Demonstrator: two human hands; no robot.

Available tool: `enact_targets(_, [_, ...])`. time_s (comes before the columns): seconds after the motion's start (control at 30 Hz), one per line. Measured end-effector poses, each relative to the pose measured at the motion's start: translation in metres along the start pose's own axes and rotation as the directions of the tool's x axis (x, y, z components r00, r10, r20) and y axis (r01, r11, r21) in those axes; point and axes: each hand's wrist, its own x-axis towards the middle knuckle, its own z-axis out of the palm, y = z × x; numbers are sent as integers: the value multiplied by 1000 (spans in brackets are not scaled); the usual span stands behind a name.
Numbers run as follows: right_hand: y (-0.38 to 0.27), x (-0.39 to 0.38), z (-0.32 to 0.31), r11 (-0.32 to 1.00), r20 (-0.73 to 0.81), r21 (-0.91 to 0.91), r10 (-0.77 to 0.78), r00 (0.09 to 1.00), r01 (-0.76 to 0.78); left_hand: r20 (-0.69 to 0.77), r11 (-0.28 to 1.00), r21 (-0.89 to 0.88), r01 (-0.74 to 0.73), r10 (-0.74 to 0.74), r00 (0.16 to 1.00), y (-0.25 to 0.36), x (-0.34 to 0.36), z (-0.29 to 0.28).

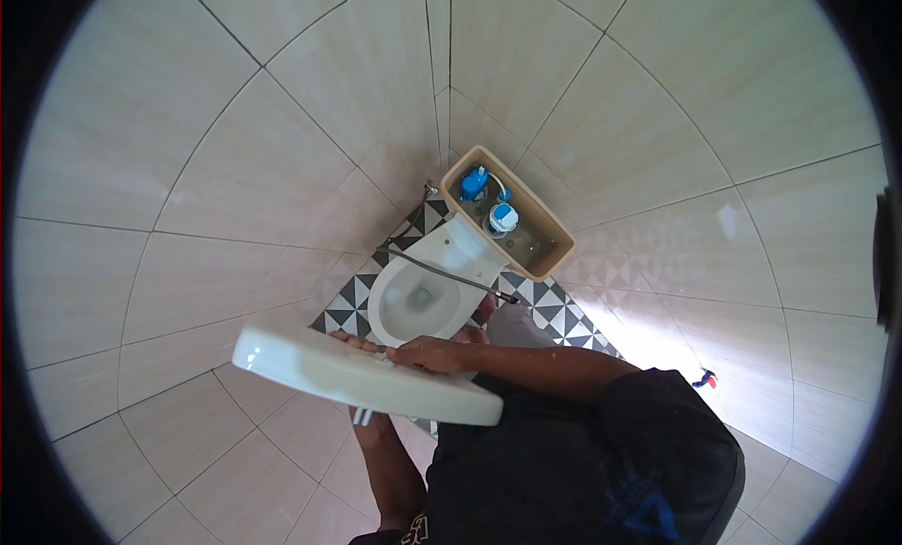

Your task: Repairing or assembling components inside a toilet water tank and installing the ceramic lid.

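A long white cistern lid (366, 376) is tilted on its side in front of me, with two short pale rods (362, 416) sticking out below it. My left hand (349, 340) supports the lid from beneath; its palm is hidden and its fingers show past the far edge. My right hand (427, 353) is closed at the lid's far side, close to the left fingertips. Whatever small part lies between the fingers is too small to make out. Beyond the lid stands the white toilet bowl (381, 312), its seat area uncovered.
The lidless beige cistern (554, 263) stands in the corner, holding a blue fill valve (474, 183) and a white-and-blue flush valve (503, 218). A dark hose (442, 271) lies across the bowl. Tiled walls (658, 122) close in behind; patterned tiles (348, 310) cover the floor.
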Motion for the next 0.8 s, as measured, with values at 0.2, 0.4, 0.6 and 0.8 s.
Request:
enact_targets(0.2, [79, 10, 0, 940, -49, 339, -6, 999, 22, -110, 977, 211, 16, 7, 994, -46, -34, -27])
enact_targets(0.4, [54, -48, -11, 993, -67, 85, -74, 995, 80, -410, 807, 554, 206, 48, 911, -63, -52, 30])
enact_targets(0.6, [40, -135, -43, 968, -13, -242, -71, 997, 66, 155, 981, 195, -1, -30, 987, -103, -65, 97])
enact_targets(0.8, [78, -209, -74, 920, -46, -368, -161, 986, 133, 64, 943, 306, 133, -159, 985, -151, -109, 113])
